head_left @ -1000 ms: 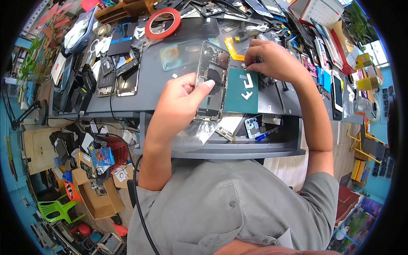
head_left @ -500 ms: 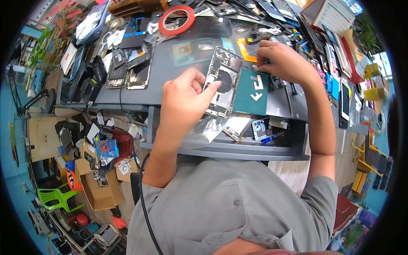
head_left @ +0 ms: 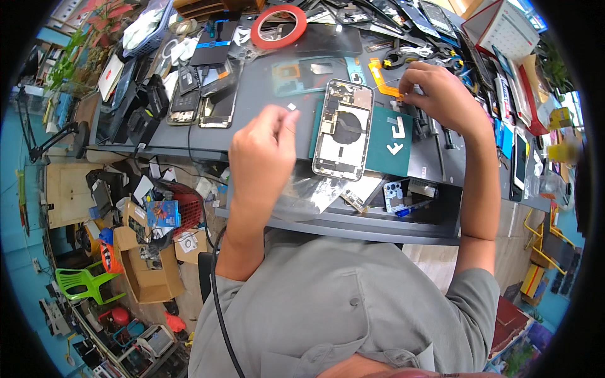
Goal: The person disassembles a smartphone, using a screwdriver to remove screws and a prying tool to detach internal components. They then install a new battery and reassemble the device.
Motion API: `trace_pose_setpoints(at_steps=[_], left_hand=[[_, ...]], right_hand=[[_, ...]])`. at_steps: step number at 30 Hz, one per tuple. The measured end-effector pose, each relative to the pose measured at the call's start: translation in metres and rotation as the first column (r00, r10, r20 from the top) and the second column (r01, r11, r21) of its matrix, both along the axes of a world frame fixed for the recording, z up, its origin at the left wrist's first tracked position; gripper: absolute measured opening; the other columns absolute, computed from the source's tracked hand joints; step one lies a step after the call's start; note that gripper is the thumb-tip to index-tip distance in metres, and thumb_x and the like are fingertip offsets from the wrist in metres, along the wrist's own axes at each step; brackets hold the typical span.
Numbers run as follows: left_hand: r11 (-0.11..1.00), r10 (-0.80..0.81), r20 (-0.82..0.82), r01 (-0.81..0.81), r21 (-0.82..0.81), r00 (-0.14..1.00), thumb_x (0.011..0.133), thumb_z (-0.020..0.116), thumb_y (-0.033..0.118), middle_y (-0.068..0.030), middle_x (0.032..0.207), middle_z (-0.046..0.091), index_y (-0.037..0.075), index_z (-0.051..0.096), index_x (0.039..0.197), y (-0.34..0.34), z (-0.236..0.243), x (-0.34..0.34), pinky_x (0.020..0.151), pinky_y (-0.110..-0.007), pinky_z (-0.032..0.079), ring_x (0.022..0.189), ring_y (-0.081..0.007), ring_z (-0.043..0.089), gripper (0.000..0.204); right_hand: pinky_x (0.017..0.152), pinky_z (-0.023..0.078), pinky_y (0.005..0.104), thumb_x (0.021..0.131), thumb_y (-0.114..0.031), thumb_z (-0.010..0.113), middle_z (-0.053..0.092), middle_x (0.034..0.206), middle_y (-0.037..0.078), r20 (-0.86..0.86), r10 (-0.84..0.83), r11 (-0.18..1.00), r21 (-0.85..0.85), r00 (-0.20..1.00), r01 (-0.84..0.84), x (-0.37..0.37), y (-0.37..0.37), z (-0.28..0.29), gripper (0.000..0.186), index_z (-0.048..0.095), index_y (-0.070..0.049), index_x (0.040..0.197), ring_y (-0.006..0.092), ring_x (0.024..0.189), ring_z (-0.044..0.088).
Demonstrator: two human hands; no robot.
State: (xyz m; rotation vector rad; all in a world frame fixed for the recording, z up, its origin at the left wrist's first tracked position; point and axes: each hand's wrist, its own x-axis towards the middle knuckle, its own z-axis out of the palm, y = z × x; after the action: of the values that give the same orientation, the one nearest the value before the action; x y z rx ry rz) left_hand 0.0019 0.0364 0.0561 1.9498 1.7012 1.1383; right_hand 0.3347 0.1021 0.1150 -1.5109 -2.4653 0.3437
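Opened phone housing (head_left: pixel 345 154) laid over the green mat (head_left: pixel 382 148), neither hand touching it!
Just left of it, the left hand (head_left: pixel 261 151) is held with fingers drawn narrow; toward the far right, the right hand's (head_left: pixel 438 94) fingers are bent, their grip too hidden to tell. Farther off, a red tape roll (head_left: pixel 277 44) is set down.

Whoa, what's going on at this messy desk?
A person has both hands over the desk. An opened phone lies on the green mat, its insides showing. The left hand is beside it, not touching it. The right hand is near an orange strip; whether it holds anything is hard to tell.
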Motion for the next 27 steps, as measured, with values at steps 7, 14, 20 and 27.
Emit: trace_pose_setpoints(at_steps=[7, 14, 20, 27], left_hand=[[1.0, -0.027, -0.036, 0.027, 0.009, 0.999, 0.091, 0.087, 0.011, -0.0124, 0.096, 0.072, 0.005, 0.079, 0.104, 0.026, -0.002, -0.025, 0.088, -0.048, 0.053, 0.098, -0.0336, 0.067, 0.017], [0.999, -0.049, -0.088, 0.05, 0.014, 0.995, 0.093, 0.088, 0.015, -0.0084, 0.095, 0.068, 0.003, 0.08, 0.104, 0.036, -0.02, -0.013, 0.088, -0.042, 0.053, 0.094, -0.0271, 0.065, 0.018], [1.0, -0.015, -0.072, 0.016, 0.007, 0.997, 0.093, 0.088, 0.015, -0.0081, 0.092, 0.069, 0.004, 0.081, 0.101, 0.038, -0.021, -0.008, 0.089, -0.043, 0.053, 0.095, -0.0286, 0.066, 0.015], [0.999, -0.01, -0.105, 0.007, -0.033, 0.994, 0.094, 0.085, 0.012, -0.0098, 0.098, 0.074, 0.005, 0.081, 0.099, 0.039, -0.02, -0.005, 0.093, -0.044, 0.055, 0.1, -0.0307, 0.069, 0.01]], right_hand=[[0.097, 0.056, 0.0474, 0.087, -0.011, 0.087, 0.072, 0.11, 0.015, 0.024, -0.058, 0.99, -0.13, 0.998, 0.06, -0.005, -0.001, -0.006, 0.022, 0.075, -0.002, 0.103, 0.0369, 0.11, 0.07], [0.092, 0.055, 0.0467, 0.088, -0.009, 0.087, 0.075, 0.1, 0.015, -0.006, -0.015, 0.991, -0.133, 1.0, 0.014, -0.006, 0.003, -0.007, 0.021, 0.07, -0.001, 0.098, 0.0382, 0.102, 0.071], [0.065, 0.056, 0.035, 0.093, -0.006, 0.082, 0.079, 0.09, 0.009, -0.309, 0.018, 0.981, -0.18, 0.951, -0.076, -0.033, -0.012, 0.036, 0.016, 0.067, -0.001, 0.098, 0.0231, 0.077, 0.074], [0.065, 0.057, 0.0316, 0.097, -0.01, 0.083, 0.075, 0.084, 0.006, -0.528, 0.263, 0.941, -0.045, 0.807, -0.336, -0.078, -0.002, 0.006, 0.015, 0.071, -0.002, 0.103, 0.0163, 0.075, 0.073]])
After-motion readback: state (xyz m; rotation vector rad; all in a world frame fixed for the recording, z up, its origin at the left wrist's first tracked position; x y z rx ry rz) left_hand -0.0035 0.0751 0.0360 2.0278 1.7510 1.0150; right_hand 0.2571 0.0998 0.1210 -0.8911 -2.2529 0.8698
